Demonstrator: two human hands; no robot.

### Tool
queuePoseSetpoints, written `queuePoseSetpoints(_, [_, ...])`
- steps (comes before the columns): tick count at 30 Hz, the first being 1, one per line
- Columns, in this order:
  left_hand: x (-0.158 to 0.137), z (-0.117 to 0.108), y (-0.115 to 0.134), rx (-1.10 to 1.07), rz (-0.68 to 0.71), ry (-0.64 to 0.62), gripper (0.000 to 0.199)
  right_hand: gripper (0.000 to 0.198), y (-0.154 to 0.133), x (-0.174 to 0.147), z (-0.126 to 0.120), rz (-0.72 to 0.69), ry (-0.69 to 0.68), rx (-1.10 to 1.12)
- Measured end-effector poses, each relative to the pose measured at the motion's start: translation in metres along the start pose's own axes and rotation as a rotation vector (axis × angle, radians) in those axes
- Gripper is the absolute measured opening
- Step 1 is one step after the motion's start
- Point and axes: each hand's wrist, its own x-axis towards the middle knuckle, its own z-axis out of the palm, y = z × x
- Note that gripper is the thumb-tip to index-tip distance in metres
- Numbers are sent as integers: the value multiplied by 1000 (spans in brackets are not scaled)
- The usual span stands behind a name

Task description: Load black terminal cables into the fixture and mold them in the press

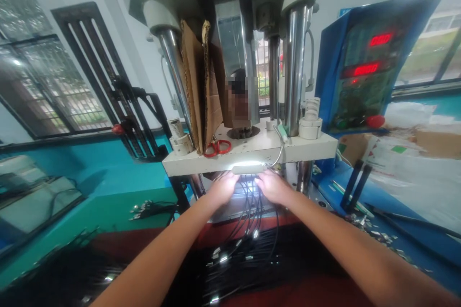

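Note:
My left hand [224, 188] and my right hand [273, 186] reach in under the front edge of the press's pale plate [252, 152]. They sit on either side of a row of thin black cables [248, 206]. Both hands look closed, thumbs toward the middle, but what the fingers grip at the brightly lit metal block [241, 203] is hidden. A glowing lamp bar [248, 169] on the plate's edge hangs just above the hands. The cables droop toward me, ending in small shiny metal connectors [224, 259].
Red-handled scissors [218, 147] and folded cardboard [196, 91] rest on the press plate between steel columns [296, 67]. A blue control box [360, 57] with red digits stands right. Cable bundles [151, 208] lie left. Blue bench [399, 220] holds tools and small parts.

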Motion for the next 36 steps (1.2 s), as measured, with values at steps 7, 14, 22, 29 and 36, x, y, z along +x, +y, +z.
queuePoseSetpoints(7, [-14,8,-5,87,-16,-7,49,44,2,14,7,-36,-45,-74])
queuePoseSetpoints(14, [-10,15,-7,110,-32,1,44,47,4,15,5,-47,-71,-120])
queuePoseSetpoints(22, [-10,14,2,119,-57,14,43,48,-2,16,-6,-75,-133,-119])
queuePoseSetpoints(29, [-8,22,2,104,-76,45,44,49,-8,15,-10,-56,-148,-101])
queuePoseSetpoints(36, [-9,24,3,99,-131,42,48,50,-5,18,-6,-20,-155,-114])
